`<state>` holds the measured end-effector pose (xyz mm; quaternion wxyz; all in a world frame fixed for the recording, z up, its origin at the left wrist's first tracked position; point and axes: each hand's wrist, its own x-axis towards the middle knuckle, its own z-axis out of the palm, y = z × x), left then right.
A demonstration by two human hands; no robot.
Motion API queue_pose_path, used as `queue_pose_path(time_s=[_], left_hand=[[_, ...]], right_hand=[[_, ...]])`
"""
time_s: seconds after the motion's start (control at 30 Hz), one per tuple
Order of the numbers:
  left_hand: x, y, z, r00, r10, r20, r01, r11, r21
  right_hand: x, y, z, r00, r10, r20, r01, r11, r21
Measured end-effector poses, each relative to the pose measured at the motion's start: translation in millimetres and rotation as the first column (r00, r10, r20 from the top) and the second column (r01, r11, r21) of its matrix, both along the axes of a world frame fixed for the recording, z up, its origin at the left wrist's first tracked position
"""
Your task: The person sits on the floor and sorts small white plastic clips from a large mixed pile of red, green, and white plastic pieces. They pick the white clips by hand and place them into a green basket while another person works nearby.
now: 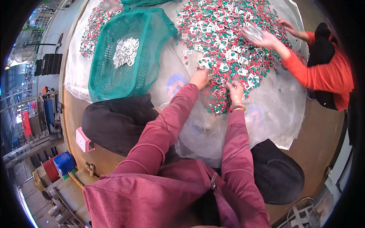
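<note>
A broad pile of small red and green pieces (pixel 216 100) mixed with white hook-shaped pieces (pixel 243 71) lies on a sheet in front of me. At its near left edge is my left hand (pixel 201 79), fingers curled in against the pieces; what they hold, if anything, is hidden. A white hook piece (pixel 204 62) lies just beyond those fingertips. My right hand (pixel 235 92), with a beaded bracelet (pixel 237 108) at the wrist, touches the near part of the pile. Its fingers are apart and slightly blurred, with nothing visible in them.
Left of the pile stands a green mesh-covered basket (pixel 95 78) holding white hook pieces (pixel 126 52). A smaller red and green pile (pixel 91 36) lies beyond it. At right, a person in an orange sleeve (pixel 300 68) reaches over the pile. A pink stool (pixel 83 140) sits near my left knee.
</note>
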<state>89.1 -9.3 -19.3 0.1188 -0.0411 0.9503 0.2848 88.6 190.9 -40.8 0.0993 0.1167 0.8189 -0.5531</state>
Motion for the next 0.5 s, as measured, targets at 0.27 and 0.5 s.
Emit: queue_pose_path(time_s=[0.27, 0.5], left_hand=[[2, -49, 46, 0.900, 0.129, 0.416, -0.422, 0.026, 0.906], [20, -50, 30, 0.781, 0.281, 0.557, -0.624, 0.368, 0.689]], right_hand=[[5, -12, 50, 0.965, 0.228, 0.131, -0.230, 0.973, 0.004], [39, -41, 11, 0.972, 0.234, -0.006, -0.210, 0.883, 0.420]])
